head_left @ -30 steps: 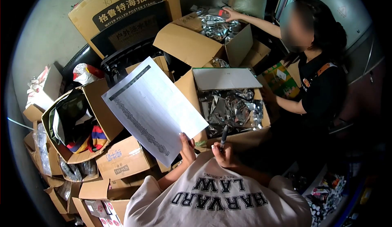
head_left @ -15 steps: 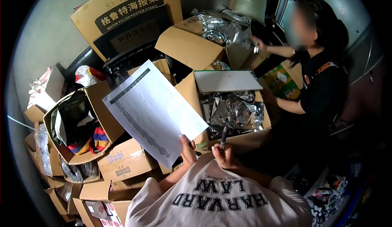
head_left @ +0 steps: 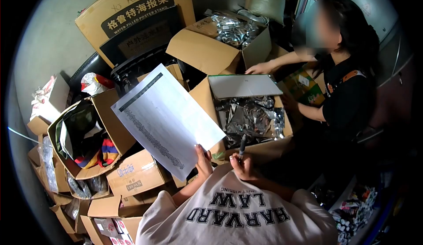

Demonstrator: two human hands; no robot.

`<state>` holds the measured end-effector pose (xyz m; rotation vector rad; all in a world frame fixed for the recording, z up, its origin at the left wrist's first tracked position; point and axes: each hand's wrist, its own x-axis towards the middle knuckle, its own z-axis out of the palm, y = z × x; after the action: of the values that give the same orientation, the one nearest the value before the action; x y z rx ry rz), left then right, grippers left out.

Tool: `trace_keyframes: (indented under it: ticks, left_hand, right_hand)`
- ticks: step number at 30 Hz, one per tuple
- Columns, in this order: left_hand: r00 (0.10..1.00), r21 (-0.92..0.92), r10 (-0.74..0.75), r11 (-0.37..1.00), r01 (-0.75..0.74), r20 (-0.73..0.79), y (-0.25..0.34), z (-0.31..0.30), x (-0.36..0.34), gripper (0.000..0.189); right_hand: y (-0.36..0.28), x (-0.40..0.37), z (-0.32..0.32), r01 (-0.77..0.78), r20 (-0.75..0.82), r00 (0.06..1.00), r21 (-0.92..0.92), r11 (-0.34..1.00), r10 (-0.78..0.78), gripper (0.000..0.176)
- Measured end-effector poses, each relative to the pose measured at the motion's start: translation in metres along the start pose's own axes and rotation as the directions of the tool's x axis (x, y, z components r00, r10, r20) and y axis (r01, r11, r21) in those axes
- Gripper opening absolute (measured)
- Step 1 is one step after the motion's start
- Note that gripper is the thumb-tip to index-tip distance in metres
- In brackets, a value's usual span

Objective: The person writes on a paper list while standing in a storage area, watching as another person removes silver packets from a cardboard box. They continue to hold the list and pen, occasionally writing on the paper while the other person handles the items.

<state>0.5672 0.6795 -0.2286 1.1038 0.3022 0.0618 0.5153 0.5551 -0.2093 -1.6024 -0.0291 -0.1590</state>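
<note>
At the far left, an open box (head_left: 105, 108) holds bundled clothes (head_left: 86, 134), with smaller cartons (head_left: 134, 174) stacked near it. A tall carton (head_left: 132, 4) with printed lettering leans at the far side.

Right of the clothes box, a printed sheet (head_left: 167, 119) is held up, tilted, its text in one column along the near-left edge. The left hand (head_left: 203, 163) pinches the sheet's near corner, thumb on the facing side and fingers closed behind it.

Just to the right, the right hand (head_left: 243, 168) is curled tight around a pen (head_left: 242, 143), which stands upright with its tip pointing to the far side. The two hands are near each other but apart, both close to the person's chest.

Beyond the pen is an open box (head_left: 200, 95) full of foil packets (head_left: 249, 117), one white flap (head_left: 244, 85) folded over its far side. A second box (head_left: 202, 51) of foil packets stands farther off. At the right a co-worker's hand (head_left: 257, 68) rests flat at the white flap's far edge.
</note>
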Motion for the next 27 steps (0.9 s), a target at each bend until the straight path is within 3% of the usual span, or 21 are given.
trace_keyframes:
  ticks: [9, 15, 18, 20, 27]
  left_hand:
    - [1.0, 0.129, 0.003, 0.992, -0.004, 0.012, -0.006, -0.006, 0.001, 0.042]
    - [1.0, 0.143, 0.023, 0.989, -0.024, 0.01, 0.004, -0.003, -0.003, 0.039]
    - [0.995, 0.225, -0.043, 0.974, 0.022, 0.087, -0.009, -0.008, 0.001, 0.04]
    - [0.987, 0.193, -0.138, 0.974, 0.119, 0.084, -0.024, -0.011, 0.003, 0.041]
    - [0.977, 0.234, -0.067, 0.972, 0.018, 0.204, -0.019, -0.007, 0.004, 0.037]
  right_hand:
    - [-0.007, 0.002, -0.002, -0.038, 0.025, 0.999, -0.001, 0.999, 0.038, 0.027]
    - [0.0, 0.008, 0.006, 0.011, -0.102, 0.995, 0.034, 0.999, -0.007, 0.029]
    - [0.011, 0.042, -0.012, 0.027, -0.177, 0.983, -0.077, 0.997, -0.04, 0.029]
    - [0.032, 0.069, -0.025, 0.13, -0.242, 0.953, -0.218, 0.967, -0.183, 0.032]
    - [0.069, 0.097, -0.036, 0.042, -0.313, 0.933, -0.403, 0.914, -0.18, 0.038]
